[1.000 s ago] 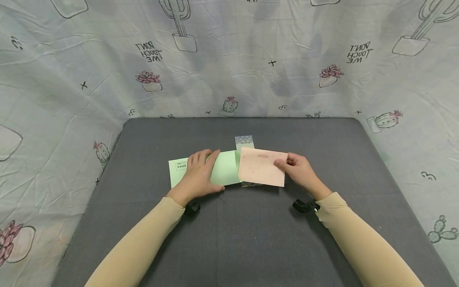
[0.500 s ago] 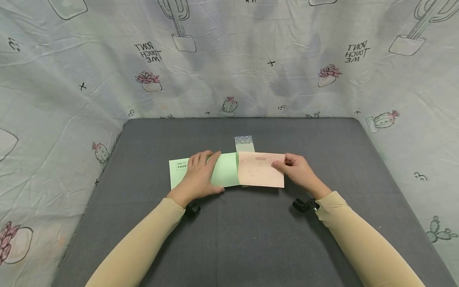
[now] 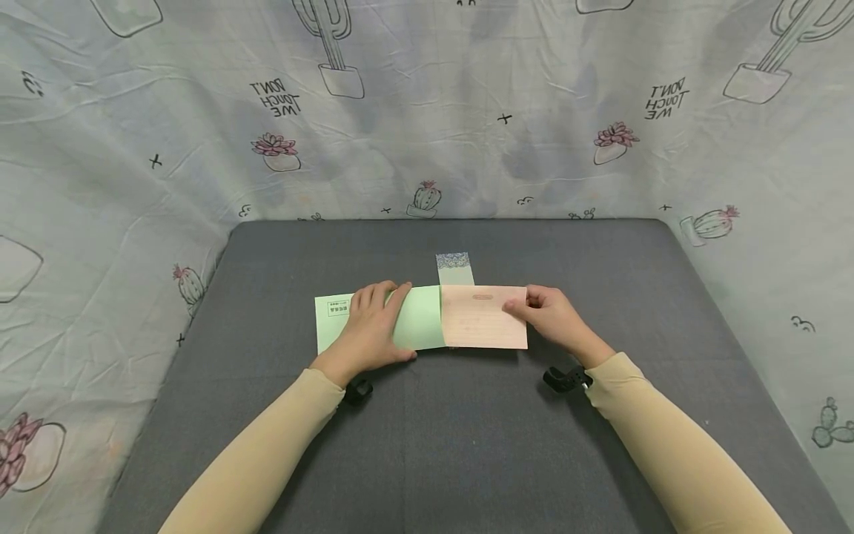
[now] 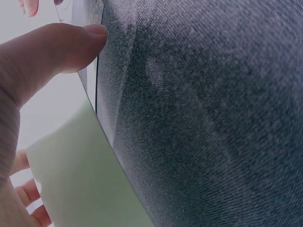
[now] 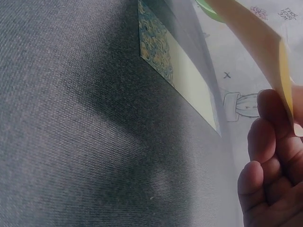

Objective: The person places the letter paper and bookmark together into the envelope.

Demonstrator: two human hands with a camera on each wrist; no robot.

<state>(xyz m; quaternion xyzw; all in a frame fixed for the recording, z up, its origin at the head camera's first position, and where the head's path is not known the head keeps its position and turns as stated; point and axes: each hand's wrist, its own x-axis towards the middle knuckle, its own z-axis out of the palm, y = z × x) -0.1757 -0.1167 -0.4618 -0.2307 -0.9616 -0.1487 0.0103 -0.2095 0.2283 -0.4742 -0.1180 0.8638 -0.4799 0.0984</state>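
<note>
Head view: a green envelope (image 3: 422, 317) and a pink sheet (image 3: 477, 322) sit end to end over the middle of a grey table (image 3: 427, 445), the envelope at left, the sheet at right. The left hand (image 3: 365, 326) spans the envelope from above and grips it across its width, thumb at the near edge and fingers at the far edge; the envelope bows a little under this hold. A small printed box (image 3: 338, 308) shows near its left end. The right hand (image 3: 552, 317) pinches the sheet by its right end, thumb on top, fingers beneath. The sheet's left edge meets the envelope's right end; whether any of it is inside, I cannot tell. In the right wrist view, the sheet is raised off the table, and a card (image 5: 184, 71) with a patterned end lies flat below it, apart from it. From the head camera, the card's far part sticks out beyond the sheet. Each wrist wears a black band, left (image 3: 356, 391) and right (image 3: 567, 379). Beyond the table hangs a pale cloth (image 3: 414, 133) with cactus prints.
</note>
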